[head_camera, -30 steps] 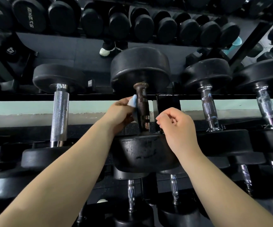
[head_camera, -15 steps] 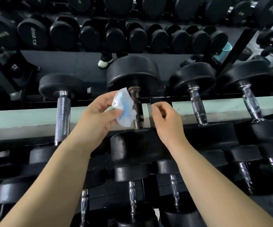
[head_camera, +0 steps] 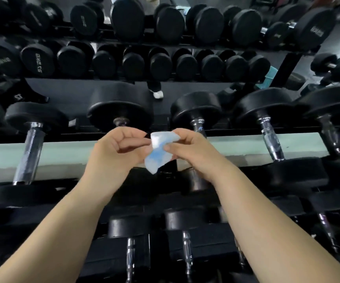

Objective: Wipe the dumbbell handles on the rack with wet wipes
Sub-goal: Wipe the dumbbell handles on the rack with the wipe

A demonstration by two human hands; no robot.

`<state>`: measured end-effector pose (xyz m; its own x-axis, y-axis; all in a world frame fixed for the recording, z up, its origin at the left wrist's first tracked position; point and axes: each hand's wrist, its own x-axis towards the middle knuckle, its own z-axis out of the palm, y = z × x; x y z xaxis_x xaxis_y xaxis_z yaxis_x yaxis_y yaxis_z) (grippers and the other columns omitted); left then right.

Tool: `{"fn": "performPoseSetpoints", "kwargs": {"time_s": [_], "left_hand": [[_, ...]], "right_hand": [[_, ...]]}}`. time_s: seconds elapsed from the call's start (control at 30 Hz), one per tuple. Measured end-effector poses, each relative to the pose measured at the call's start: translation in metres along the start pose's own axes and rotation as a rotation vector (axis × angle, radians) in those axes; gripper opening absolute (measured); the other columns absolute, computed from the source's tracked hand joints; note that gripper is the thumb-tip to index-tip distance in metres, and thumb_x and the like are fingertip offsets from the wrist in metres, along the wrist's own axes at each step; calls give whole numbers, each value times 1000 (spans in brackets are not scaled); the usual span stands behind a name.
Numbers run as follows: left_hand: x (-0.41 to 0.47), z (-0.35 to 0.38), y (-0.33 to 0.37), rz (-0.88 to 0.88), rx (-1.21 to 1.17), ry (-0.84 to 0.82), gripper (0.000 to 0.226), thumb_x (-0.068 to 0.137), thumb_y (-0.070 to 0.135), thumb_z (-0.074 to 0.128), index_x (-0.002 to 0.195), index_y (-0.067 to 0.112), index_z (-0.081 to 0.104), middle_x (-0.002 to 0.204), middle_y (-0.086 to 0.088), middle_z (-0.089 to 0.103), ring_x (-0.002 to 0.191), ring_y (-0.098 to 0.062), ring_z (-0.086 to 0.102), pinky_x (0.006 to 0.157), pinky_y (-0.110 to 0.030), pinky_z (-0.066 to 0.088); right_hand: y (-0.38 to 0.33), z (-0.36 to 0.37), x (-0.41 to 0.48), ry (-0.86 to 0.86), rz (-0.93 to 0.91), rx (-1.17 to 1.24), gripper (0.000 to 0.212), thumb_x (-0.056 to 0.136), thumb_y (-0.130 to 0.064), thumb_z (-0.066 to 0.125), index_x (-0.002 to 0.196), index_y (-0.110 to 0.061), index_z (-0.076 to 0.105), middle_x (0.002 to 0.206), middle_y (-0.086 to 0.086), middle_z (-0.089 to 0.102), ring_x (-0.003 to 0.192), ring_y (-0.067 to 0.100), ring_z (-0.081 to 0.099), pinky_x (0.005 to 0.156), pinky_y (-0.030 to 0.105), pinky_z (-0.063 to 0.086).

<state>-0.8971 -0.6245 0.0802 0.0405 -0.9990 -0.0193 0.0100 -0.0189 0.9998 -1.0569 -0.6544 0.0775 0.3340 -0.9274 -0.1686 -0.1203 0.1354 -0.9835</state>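
Your left hand (head_camera: 120, 152) and right hand (head_camera: 193, 154) meet at the middle of the view, both pinching the wet wipe (head_camera: 158, 156) between them. Your left thumb and forefinger nip its upper left edge, the other fingers curled in. Your right thumb and fingers clamp its right edge. The wipe hangs in the air, touching no dumbbell, and its free lower corner points to 6 o'clock over the black heads of the near row.

At 12 o'clock from your left hand, just past the knuckles, the top of the dark handle (head_camera: 121, 121) shows under its big black head (head_camera: 122, 107); the hand hides the rest. At 12 o'clock from your right hand, the middle chrome handle (head_camera: 198, 124) peeks out likewise.

At 9 o'clock, well apart, stands the left chrome handle (head_camera: 29, 154), with an open gap across the pale green strip (head_camera: 62, 156) between it and your wrist. At 3 o'clock the right chrome handle (head_camera: 271, 139) leaves a similar gap. The rack's black rail (head_camera: 73, 134) runs across behind your fingertips.
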Motion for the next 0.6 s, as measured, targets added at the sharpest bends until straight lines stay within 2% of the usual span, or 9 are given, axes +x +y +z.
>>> {"fn": "performPoseSetpoints", "kwargs": {"time_s": [0.07, 0.1, 0.17, 0.23, 0.3, 0.37, 0.4, 0.5, 0.6], "left_hand": [[-1, 22, -4, -3, 43, 43, 25, 80, 0, 62, 77, 25, 59, 69, 16, 70, 76, -9, 64, 76, -31, 53], [-1, 33, -7, 0, 74, 64, 24, 81, 2, 61, 76, 26, 59, 69, 17, 70, 79, -9, 63, 79, -30, 51], [-4, 53, -18, 6, 162, 78, 24, 81, 7, 63, 75, 30, 60, 70, 19, 68, 77, 1, 62, 78, -16, 49], [-7, 73, -30, 10, 271, 43, 24, 82, 11, 63, 76, 34, 58, 76, 18, 66, 78, 6, 60, 71, -4, 44], [-9, 92, -43, 12, 375, -17, 26, 81, 16, 65, 79, 39, 55, 86, 19, 60, 83, 6, 57, 71, -4, 42], [-9, 105, -52, 32, 435, -53, 30, 79, 17, 68, 80, 44, 53, 93, 22, 54, 88, 14, 51, 76, 1, 37], [-8, 108, -56, 44, 446, -45, 32, 77, 17, 68, 80, 45, 54, 95, 22, 51, 90, 17, 48, 77, 4, 33], [-5, 117, -61, 79, 446, 12, 33, 75, 16, 70, 77, 45, 55, 94, 20, 50, 92, 13, 46, 77, 5, 30], [0, 128, -67, 162, 446, 18, 24, 71, 22, 71, 68, 42, 60, 88, 19, 50, 89, 10, 46, 80, 0, 34]], "right_hand": [[0, -31, -3, 95, 10, -34, 19, 83, 0, 56, 73, -16, 58, 68, -4, 60, 63, 4, 58, 63, 17, 50], [0, -49, -4, 153, 19, -67, 15, 83, -2, 56, 76, -15, 59, 73, 0, 61, 70, 10, 59, 70, 26, 51], [2, -85, -5, 284, 44, -187, 7, 83, -7, 55, 81, -13, 58, 80, 6, 57, 79, 19, 55, 75, 36, 49], [9, -115, 0, 439, 58, -321, 4, 83, -7, 52, 81, -10, 53, 75, 3, 50, 76, 18, 48, 63, 27, 41], [20, -131, 8, 524, 71, -387, 5, 81, -4, 49, 85, -4, 53, 75, 3, 48, 74, 17, 45, 59, 24, 35], [35, -133, 20, 531, 96, -456, 7, 82, -2, 46, 75, -4, 49, 70, 1, 45, 68, 16, 42, 55, 19, 32], [43, -132, 28, 520, 93, -503, 18, 82, -2, 45, 65, -9, 43, 65, -1, 40, 62, 14, 38, 49, 15, 29], [62, -120, 49, 517, 82, -503, 35, 83, -1, 44, 56, -15, 27, 58, -4, 31, 52, 9, 28, 43, 16, 24], [70, -116, 60, 475, 75, -399, 30, 84, -3, 48, 60, -17, 37, 60, -5, 37, 53, 6, 32, 41, 11, 28]]}}
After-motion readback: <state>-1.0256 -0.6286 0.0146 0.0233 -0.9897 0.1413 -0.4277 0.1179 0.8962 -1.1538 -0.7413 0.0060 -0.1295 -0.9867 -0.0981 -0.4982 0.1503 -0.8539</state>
